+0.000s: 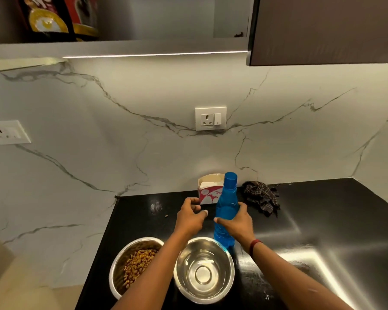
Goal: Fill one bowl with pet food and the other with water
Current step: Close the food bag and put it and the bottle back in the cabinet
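Two steel bowls stand at the near edge of the black counter (pixel 323 220). The left bowl (pixel 121 265) holds brown pet food (pixel 139 262). The right bowl (pixel 205 270) looks to hold clear water. Just behind the right bowl a blue plastic bottle (pixel 225 209) stands upright with its cap on. My right hand (pixel 235 222) wraps around the bottle's middle. My left hand (pixel 190 214) hovers to the left of the bottle with its fingers curled and nothing in it. My left forearm covers part of the left bowl.
A small red-and-white carton (pixel 208 190) stands against the marble wall behind the bottle. A dark checked cloth (pixel 261 198) lies crumpled to its right. One stray kibble (pixel 165 216) lies on the counter. A wall socket (pixel 210 118) sits above; a dark cabinet (pixel 323 30) hangs overhead.
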